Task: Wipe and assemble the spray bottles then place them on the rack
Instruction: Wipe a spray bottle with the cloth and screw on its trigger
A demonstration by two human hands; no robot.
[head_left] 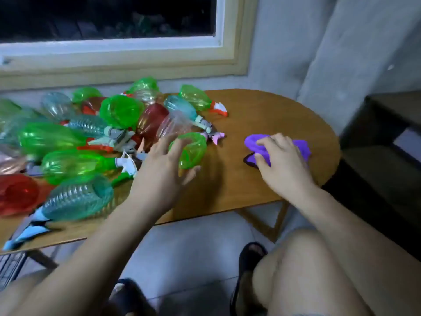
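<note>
Green bottle (190, 150) on wooden table (262, 110), left hand (163, 172) open around it, right hand (283, 161) pinching purple cloth (255, 141)

Glossy translucent plastic bottles (68, 137) (ribbed), soft purple cloth (257, 142), smooth wooden table (262, 106).

Tabletop (262, 106): set below a window (109, 17), its rounded end to the right. Left half: spray bottles (75, 142) heaped lying down, several stacked on one another, reaching to the far edge. One bottle (192, 150) at the heap's right fringe, under the left hand (159, 172). Cloth (257, 142) right of the heap, apart from it, under the right hand (282, 160). Near edge, far left: a bottle (75, 197) with its trigger head overhanging
</note>
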